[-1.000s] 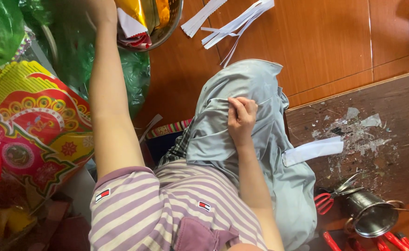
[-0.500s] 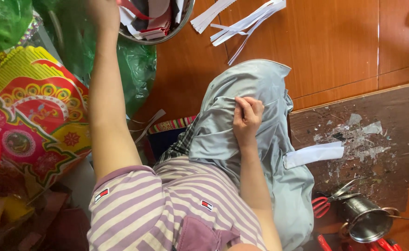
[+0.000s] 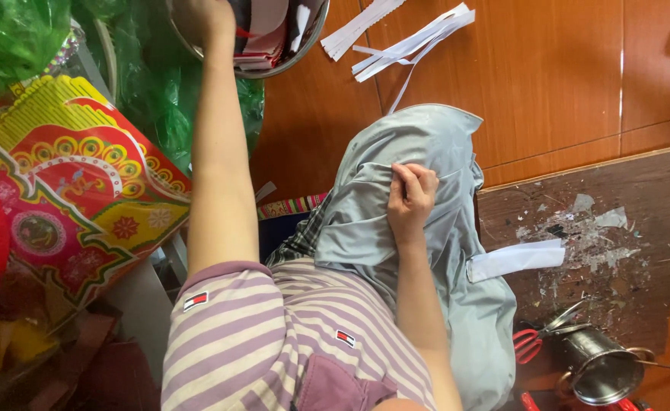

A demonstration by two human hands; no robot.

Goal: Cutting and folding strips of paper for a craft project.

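— Where's the right hand?

— The right hand sits just right of the frame's centre, fingers curled in, pinching a fold of the grey-blue cloth draped over the knee.

— And the other?

— The left hand is stretched to the upper left of the frame, at the rim of a round metal bowl that holds red and white paper pieces. The top edge cuts it off, so I cannot tell whether its fingers are spread or gripping anything.

— What lies around the cloth?

— A white paper strip rests at its right edge, partly on the dark worn board at the right. At the top centre, more white strips lie on the brown tiled floor. At the lower right stand a metal cup and red-handled scissors, just beside each other.

— And on the left?

— A red and yellow patterned paper sheet, with green plastic bags above it.
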